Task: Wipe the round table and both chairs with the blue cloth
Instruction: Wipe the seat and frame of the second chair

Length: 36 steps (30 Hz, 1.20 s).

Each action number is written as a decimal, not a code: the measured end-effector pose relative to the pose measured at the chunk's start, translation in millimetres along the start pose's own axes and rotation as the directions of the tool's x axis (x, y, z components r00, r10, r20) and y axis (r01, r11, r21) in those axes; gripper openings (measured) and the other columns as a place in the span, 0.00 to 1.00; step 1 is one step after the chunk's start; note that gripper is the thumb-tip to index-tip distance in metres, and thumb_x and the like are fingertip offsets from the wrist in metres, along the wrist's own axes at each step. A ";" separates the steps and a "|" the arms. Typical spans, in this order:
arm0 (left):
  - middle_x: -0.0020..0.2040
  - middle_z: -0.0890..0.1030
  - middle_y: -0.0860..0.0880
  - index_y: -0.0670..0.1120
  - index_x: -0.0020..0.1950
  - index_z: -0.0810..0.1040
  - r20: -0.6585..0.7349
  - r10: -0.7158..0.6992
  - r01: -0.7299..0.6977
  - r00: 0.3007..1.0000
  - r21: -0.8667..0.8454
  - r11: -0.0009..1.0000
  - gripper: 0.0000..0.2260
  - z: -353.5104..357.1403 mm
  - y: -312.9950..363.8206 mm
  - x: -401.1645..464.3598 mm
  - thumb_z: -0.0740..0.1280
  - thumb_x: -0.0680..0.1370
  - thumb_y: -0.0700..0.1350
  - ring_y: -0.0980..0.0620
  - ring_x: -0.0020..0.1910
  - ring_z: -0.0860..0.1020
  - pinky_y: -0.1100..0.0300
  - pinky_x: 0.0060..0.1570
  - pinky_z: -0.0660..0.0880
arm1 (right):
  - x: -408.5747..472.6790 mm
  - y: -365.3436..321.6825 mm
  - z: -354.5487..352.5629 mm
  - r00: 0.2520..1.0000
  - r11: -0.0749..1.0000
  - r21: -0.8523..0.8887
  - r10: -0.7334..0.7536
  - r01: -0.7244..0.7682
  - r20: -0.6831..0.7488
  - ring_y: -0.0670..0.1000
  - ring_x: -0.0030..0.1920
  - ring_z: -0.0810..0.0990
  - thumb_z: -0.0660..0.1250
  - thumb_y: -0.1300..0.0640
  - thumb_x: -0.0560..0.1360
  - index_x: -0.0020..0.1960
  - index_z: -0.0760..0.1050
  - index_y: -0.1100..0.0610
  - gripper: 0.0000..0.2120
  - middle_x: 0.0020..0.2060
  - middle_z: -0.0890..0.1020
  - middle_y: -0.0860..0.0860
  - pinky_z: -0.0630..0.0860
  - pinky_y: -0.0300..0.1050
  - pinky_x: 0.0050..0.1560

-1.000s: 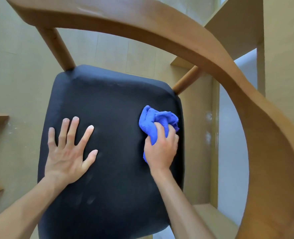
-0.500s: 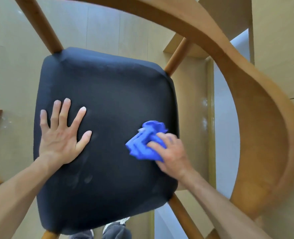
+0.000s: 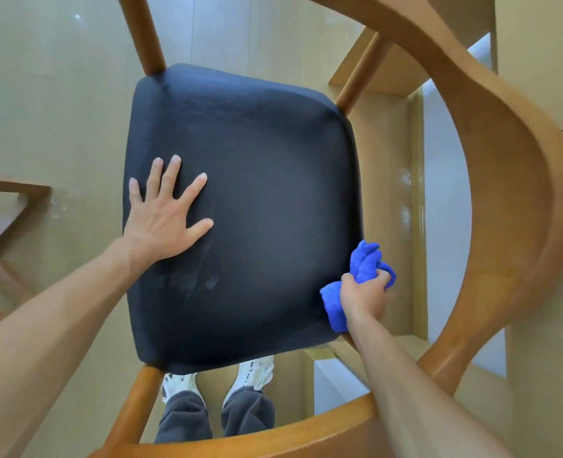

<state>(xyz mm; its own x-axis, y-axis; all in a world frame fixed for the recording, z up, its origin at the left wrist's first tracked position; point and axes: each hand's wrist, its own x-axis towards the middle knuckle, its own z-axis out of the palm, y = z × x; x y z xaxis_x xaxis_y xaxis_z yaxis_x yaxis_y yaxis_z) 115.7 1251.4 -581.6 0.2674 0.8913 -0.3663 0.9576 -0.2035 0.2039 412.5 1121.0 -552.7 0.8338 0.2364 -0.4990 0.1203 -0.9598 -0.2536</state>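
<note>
Head view: black padded seat of a wooden chair, curved wood backrest rail sweeping round the right. Left hand flat on the seat's left side, fingers spread. Right hand with its grip curled tight on the bunched blue cloth at the seat's right edge. Beige tiled floor below; white shoes under the seat's near edge.

The right hand covers the middle of the blue cloth; its fingertips are buried in the folds. The chair's curved wooden back runs off the top and bottom edges, blurred
</note>
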 end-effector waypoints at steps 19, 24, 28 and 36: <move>0.61 0.71 0.45 0.45 0.66 0.70 -0.031 -0.384 0.300 0.923 -0.566 0.768 0.15 -27.6 21.4 -64.9 0.61 0.80 0.47 0.45 0.63 0.68 0.51 0.59 0.67 | -110.3 -79.8 48.0 0.399 0.504 0.078 -0.760 0.860 0.513 0.51 0.71 0.59 0.67 0.46 0.75 0.75 0.61 0.44 0.30 0.75 0.57 0.48 0.62 0.47 0.68; 0.54 0.69 0.49 0.48 0.59 0.64 0.086 -0.483 0.435 0.871 -0.593 0.678 0.25 -26.1 87.5 -71.6 0.66 0.72 0.62 0.45 0.54 0.71 0.50 0.49 0.72 | -39.8 -64.4 12.1 0.641 0.675 -0.002 -0.699 0.738 0.316 0.52 0.69 0.66 0.64 0.54 0.78 0.68 0.72 0.52 0.18 0.70 0.68 0.50 0.60 0.40 0.66; 0.62 0.61 0.42 0.51 0.76 0.45 0.128 -0.483 0.490 0.866 -0.410 0.769 0.47 -17.3 129.1 -55.9 0.70 0.68 0.64 0.43 0.54 0.69 0.50 0.54 0.72 | -0.8 -44.3 -3.9 0.756 0.735 -0.194 -0.597 0.650 0.269 0.56 0.72 0.62 0.61 0.56 0.79 0.70 0.70 0.55 0.19 0.72 0.65 0.54 0.58 0.48 0.71; 0.57 0.68 0.38 0.45 0.60 0.74 -0.141 -0.182 0.156 0.973 -0.178 0.972 0.23 -24.9 97.7 -16.4 0.69 0.65 0.40 0.40 0.45 0.70 0.49 0.43 0.68 | 14.5 -18.8 8.3 0.913 0.897 -0.170 -0.401 0.408 0.074 0.58 0.74 0.58 0.56 0.52 0.81 0.77 0.59 0.52 0.24 0.75 0.59 0.57 0.58 0.55 0.72</move>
<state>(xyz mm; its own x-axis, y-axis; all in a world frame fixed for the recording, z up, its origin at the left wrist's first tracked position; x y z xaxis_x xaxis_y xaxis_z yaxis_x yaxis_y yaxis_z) 202.2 1227.0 -533.0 0.0711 0.9614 -0.2657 0.9531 0.0130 0.3022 417.8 1143.7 -562.0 0.6730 0.6118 -0.4156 0.5393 -0.7905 -0.2905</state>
